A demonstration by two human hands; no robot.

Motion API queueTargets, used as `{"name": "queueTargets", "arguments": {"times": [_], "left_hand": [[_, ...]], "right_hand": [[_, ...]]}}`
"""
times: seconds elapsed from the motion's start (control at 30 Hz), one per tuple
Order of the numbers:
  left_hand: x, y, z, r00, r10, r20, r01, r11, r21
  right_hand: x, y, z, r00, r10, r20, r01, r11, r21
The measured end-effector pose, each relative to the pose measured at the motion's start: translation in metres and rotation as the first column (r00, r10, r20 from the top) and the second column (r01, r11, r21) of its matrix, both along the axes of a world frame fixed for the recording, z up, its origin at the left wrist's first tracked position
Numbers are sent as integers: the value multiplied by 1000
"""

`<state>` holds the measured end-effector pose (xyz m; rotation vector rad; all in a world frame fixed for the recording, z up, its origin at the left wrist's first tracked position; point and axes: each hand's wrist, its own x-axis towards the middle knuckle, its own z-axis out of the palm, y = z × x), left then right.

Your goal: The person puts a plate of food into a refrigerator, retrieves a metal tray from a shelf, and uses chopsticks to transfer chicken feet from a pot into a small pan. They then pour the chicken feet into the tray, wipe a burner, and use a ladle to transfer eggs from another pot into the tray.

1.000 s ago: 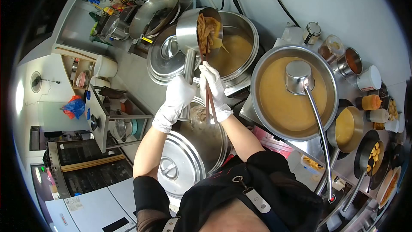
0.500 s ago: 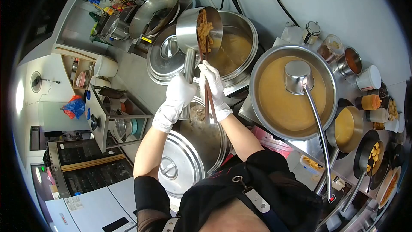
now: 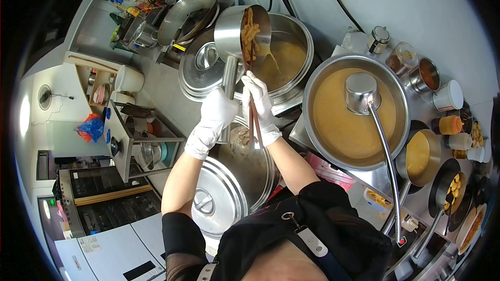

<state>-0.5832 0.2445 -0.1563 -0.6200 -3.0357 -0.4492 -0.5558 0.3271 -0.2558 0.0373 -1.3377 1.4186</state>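
Note:
My left hand (image 3: 214,118), in a white glove, grips the handle of a steel ladle pot (image 3: 233,31) tilted over the far broth pot (image 3: 289,58). Broth streams from its lip into that pot. Strips of yellow food (image 3: 250,28) sit inside the tilted ladle pot. My right hand (image 3: 261,108), also gloved, holds dark chopsticks (image 3: 251,80) whose tips press against the food in the ladle pot.
A big pot of orange broth (image 3: 348,125) with a long-handled ladle (image 3: 363,93) stands to the right. A lid (image 3: 203,70) lies left of the far pot. A lidded pot (image 3: 221,198) sits near my body. Sauce containers (image 3: 424,75) line the right counter.
The ladle pot has tipped a little further and broth is pouring out of it again; both hands stay in nearly the same place.

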Motion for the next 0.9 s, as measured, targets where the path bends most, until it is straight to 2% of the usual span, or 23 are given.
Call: {"name": "queueTargets", "arguments": {"times": [0.07, 0.13, 0.2, 0.27, 0.33, 0.43, 0.63, 0.73, 0.8, 0.87, 0.9], "left_hand": [[2, -1, 2, 999, 4, -44, -4, 1000, 7], [2, -3, 3, 994, -6, -112, 10, 999, 39], [1, -6, 4, 991, -19, -133, 25, 999, 45], [-1, -8, 5, 988, -26, -150, 33, 999, 43], [-2, -8, 3, 986, -27, -164, 33, 999, 34], [3, -4, 2, 985, -24, -169, 28, 999, 22], [7, 0, -3, 995, 26, -96, -28, 999, -22], [3, -10, -3, 977, -13, -214, 19, 1000, 25], [-3, -15, 1, 978, -6, -208, 12, 1000, 25], [-6, -17, 1, 980, -4, -197, 10, 999, 30], [-6, -16, 0, 982, -4, -190, 11, 999, 35]], "right_hand": [[-4, -3, 2, 998, 2, -60, -3, 1000, -9], [-11, -4, 3, 986, -97, -138, 109, 991, 83], [-10, -6, 3, 993, -112, -26, 114, 991, 77], [-10, -7, 4, 992, -125, -15, 126, 988, 84], [-9, -3, 10, 984, -156, -90, 166, 980, 110], [-8, 3, 11, 952, -268, -149, 292, 942, 167], [-4, 6, 5, 948, -271, -167, 295, 945, 142], [-7, -3, 9, 967, -197, -159, 218, 968, 127], [-11, -15, 9, 998, 13, -56, -16, 999, -47], [-14, -17, 5, 991, 127, -33, -130, 983, -127], [-14, -16, 5, 990, 130, -47, -135, 984, -113]]}}
